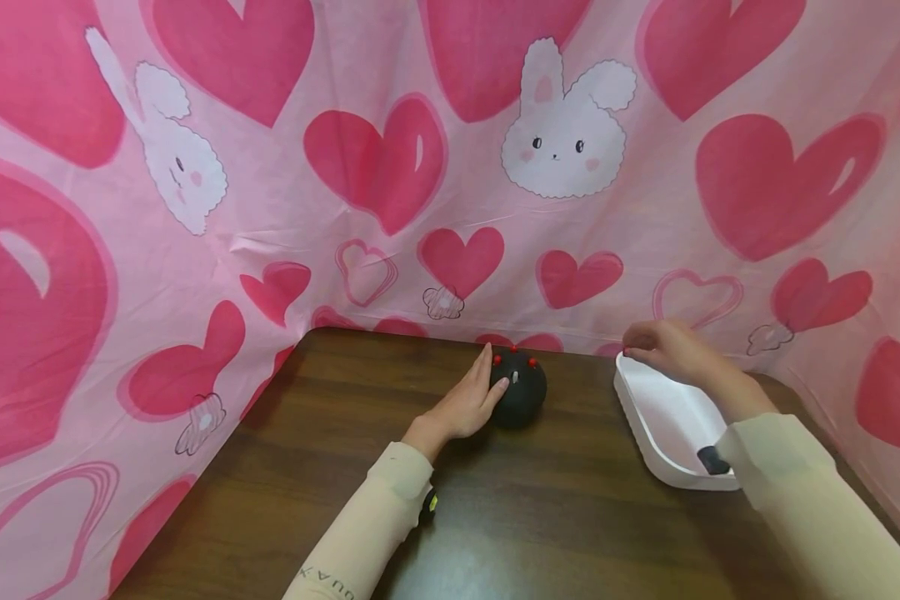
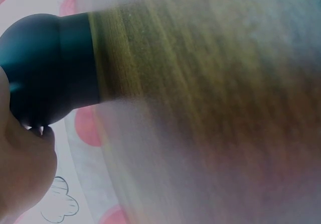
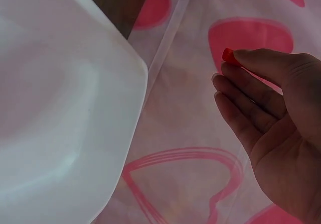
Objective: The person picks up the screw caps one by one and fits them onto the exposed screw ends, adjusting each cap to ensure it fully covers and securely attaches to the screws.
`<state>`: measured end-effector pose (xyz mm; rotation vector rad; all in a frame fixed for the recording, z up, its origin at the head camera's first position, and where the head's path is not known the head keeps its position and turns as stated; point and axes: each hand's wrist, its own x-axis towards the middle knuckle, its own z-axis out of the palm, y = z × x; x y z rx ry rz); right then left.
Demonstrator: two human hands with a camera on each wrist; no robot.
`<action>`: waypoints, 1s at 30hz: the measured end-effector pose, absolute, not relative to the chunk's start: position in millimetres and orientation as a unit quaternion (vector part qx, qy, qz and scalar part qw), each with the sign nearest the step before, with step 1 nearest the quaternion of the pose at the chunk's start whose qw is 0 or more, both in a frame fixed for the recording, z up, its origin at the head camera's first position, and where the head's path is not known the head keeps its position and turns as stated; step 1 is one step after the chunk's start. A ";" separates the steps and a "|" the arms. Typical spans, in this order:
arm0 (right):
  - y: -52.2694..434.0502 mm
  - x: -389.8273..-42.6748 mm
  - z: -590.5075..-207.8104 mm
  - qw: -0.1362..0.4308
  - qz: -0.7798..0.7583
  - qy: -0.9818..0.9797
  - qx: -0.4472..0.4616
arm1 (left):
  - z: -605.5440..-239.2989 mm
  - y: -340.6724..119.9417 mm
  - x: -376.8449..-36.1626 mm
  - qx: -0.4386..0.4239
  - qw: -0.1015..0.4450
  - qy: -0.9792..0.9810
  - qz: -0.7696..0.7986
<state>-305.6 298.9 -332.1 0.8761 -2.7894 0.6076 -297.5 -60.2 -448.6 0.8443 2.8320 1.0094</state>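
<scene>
On the dark wooden bench point(image 1: 330, 467), the left hand point(image 1: 461, 408) rests against the left side of a round black object point(image 1: 521, 390) with small red studs, which stands near the bench's far edge; its fingers lie straight along the object's curve, so the grip is open and only touching. The right hand point(image 1: 663, 348) hovers over the far end of a white tray point(image 1: 671, 425) at the right edge of the bench. Its fingertips pinch a small red piece point(image 3: 228, 55) just above the tray's far corner.
</scene>
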 end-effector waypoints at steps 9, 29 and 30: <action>285.9 -304.9 -330.1 0.098 0.206 -0.923 0.309 | -448.9 -59.5 -296.2 0.274 0.005 0.906 0.323; 259.1 -305.0 -327.1 0.106 0.232 -0.915 0.312 | -446.2 -59.8 -296.0 0.268 0.013 0.906 0.328; 257.7 -305.1 -327.3 0.106 0.232 -0.916 0.309 | -445.7 -59.7 -295.8 0.267 0.014 0.906 0.328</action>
